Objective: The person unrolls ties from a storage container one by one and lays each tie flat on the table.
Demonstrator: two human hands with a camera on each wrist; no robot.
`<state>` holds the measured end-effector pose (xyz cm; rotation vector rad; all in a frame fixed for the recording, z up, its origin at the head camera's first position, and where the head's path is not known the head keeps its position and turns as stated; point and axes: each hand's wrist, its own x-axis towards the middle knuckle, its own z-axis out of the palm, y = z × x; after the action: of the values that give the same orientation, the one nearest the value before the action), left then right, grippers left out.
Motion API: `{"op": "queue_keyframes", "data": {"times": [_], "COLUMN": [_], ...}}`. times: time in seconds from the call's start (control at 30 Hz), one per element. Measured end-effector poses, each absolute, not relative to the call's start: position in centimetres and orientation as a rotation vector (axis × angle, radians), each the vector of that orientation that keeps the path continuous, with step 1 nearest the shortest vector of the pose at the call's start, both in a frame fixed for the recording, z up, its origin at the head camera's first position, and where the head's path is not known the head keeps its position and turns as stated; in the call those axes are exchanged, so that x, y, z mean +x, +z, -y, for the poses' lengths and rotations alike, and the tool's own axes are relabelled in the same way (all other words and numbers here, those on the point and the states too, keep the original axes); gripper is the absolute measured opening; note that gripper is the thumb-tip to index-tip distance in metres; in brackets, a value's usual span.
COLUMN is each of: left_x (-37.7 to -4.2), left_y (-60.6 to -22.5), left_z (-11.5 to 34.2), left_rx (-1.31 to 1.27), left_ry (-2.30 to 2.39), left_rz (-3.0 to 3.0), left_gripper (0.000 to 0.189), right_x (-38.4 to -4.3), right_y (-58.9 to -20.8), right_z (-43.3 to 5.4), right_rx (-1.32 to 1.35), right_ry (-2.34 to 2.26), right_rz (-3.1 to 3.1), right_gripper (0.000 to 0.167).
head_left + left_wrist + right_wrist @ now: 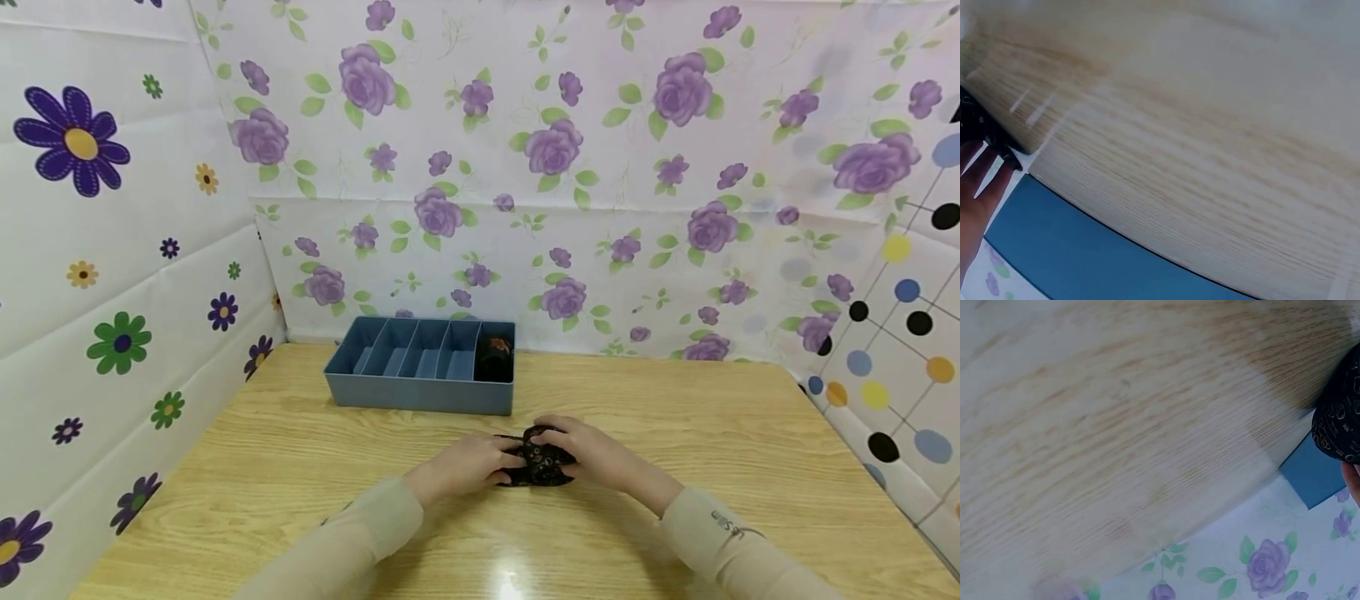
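Black patterned cloth (pixel 546 472) on table (pixel 225 458), just in front of blue 5-slot organizer (pixel 420 394). R hand (pixel 596 454) gripping the folded R end; L hand (pixel 467 467) lies on L part, fingers fairly straight, tho wrist cams only catch the edges. Prob. light, soft, floppy, not fragile; folds may spring open, so best hold = folded edge, all layers. Dark bundle (pixel 495 360) w/ reddish motif fills rightmost slot; organizer's front wall stands btwn cloth & slots.
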<state>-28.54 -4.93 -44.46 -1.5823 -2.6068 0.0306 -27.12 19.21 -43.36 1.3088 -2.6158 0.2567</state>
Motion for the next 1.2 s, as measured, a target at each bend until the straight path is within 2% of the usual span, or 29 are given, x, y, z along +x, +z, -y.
{"op": "queue_keyframes", "data": {"times": [0.27, 0.43, 0.67, 0.93, 1.2], "left_x": [-29.0, -29.1, -28.9, -29.0, -29.1], "left_y": [-45.1, -45.3, -45.0, -44.6, -44.6], "left_z": [5.2, 5.3, 5.1, 4.9, 5.0], "left_rx": [-1.627, -1.647, -1.631, -1.630, -1.626], "left_ry": [0.024, 0.005, -0.052, -0.051, -0.059], "left_rz": [2.684, 2.696, 2.742, 2.781, 2.803], "left_gripper": [0.044, 0.047, 0.046, 0.045, 0.044], "right_x": [-27.2, -27.2, -27.2, -27.1, -27.3], "right_y": [-43.0, -42.7, -42.3, -42.2, -42.3], "right_z": [-18.9, -19.0, -19.1, -19.5, -20.1], "right_rx": [1.334, 1.357, 1.382, 1.402, 1.415], "right_ry": [0.168, 0.138, 0.165, 0.063, -0.026], "right_rz": [2.621, 2.687, 2.679, 2.700, 2.661], "right_gripper": [0.052, 0.058, 0.051, 0.057, 0.055]}}
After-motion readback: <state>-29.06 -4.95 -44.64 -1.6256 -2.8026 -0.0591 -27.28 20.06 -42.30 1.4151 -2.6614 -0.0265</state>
